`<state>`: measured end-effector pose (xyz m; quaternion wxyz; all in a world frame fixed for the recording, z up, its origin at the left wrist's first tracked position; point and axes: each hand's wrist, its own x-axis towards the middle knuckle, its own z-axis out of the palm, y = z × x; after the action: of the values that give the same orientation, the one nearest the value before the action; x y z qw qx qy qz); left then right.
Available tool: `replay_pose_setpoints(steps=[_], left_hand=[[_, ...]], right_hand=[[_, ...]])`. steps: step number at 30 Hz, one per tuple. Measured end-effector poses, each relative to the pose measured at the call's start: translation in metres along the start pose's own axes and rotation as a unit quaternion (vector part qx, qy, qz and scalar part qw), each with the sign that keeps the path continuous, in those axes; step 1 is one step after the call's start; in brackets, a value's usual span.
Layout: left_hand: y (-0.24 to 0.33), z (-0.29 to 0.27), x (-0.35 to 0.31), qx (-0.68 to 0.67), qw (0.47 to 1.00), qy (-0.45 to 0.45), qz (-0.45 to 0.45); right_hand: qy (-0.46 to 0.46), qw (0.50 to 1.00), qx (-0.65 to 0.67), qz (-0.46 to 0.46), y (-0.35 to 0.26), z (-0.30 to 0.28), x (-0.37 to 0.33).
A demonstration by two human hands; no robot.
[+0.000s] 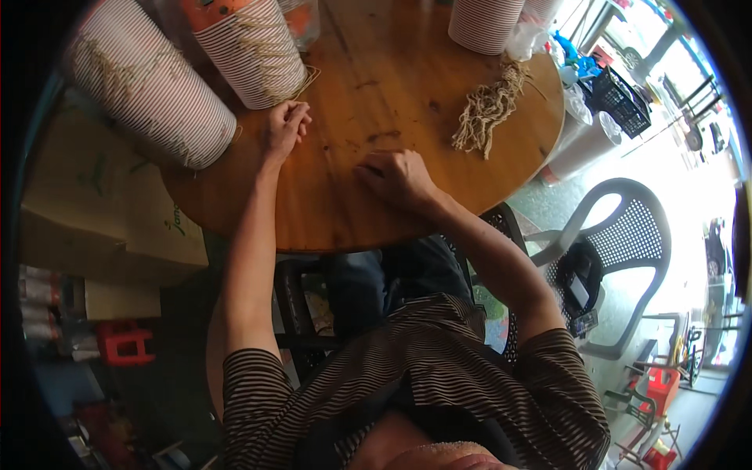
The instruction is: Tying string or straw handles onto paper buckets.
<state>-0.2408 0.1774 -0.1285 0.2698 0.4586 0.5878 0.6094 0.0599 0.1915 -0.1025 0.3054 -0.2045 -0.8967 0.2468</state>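
Observation:
My left hand (288, 129) rests on the wooden table with its fingers loosely curled together; nothing shows in them. Just beyond it lies a tilted stack of striped paper cups or bowls (254, 59), wound with thin tan string. Closer to the middle, my right hand (398, 176) lies on the tabletop as a closed fist, with no object visible in it. A bundle of tan strings (489, 110) sits to the right, beyond that fist. A longer tilted stack of striped cups or bowls (153, 86), also with string on it, is to the left.
The round wooden table (368, 223) curves in front of my lap. Another cup stack (486, 23) stands at its far right. Cardboard boxes (102, 196) are at the left, beside a red stool (125, 342). A grey plastic chair (654, 235) and a black crate (619, 100) are at the right.

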Motion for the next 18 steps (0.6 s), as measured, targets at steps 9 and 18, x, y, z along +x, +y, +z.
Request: replay_pose_setpoints(steps=[9,18], left_hand=[[0.003,0.001,-0.001,-0.006,1.0,-0.008,-0.004],[0.008,-0.002,-0.004,-0.034,0.999,-0.008,-0.022]], right_hand=[[-0.006,0.999,-0.036,-0.017,-0.002,0.003,-0.005],[-0.008,0.998,-0.059,-0.033,-0.01,0.005,-0.005]])
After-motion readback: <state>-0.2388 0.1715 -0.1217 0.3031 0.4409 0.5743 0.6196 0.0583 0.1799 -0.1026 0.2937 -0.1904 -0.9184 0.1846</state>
